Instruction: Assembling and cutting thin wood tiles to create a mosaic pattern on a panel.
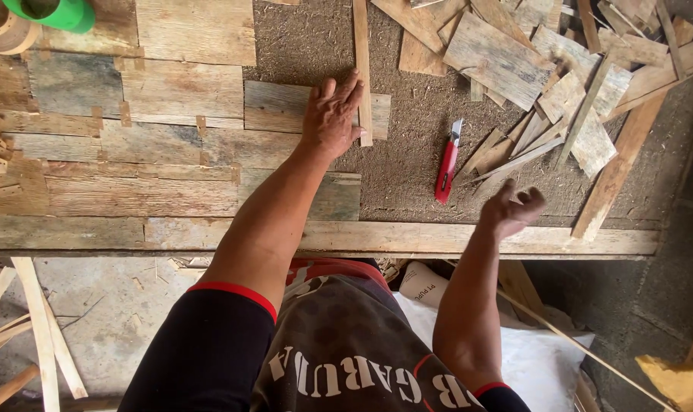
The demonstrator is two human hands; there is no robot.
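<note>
My left hand [331,114] lies flat, fingers spread, on a weathered wood piece [278,107] set into a patchwork of flat planks on a brown board. Its fingertips touch a narrow upright wood strip [362,69]. My right hand [512,207] hovers empty with loosely curled fingers above the board's front edge. Just to its left lies a red utility knife [446,162], blade end pointing away from me.
A heap of scrap planks and slats [560,69] fills the far right. A long plank [407,238] runs along the board's front edge. A green cup [56,13] and tape roll [3,30] sit far left. Thin slats [41,328] lie on the floor.
</note>
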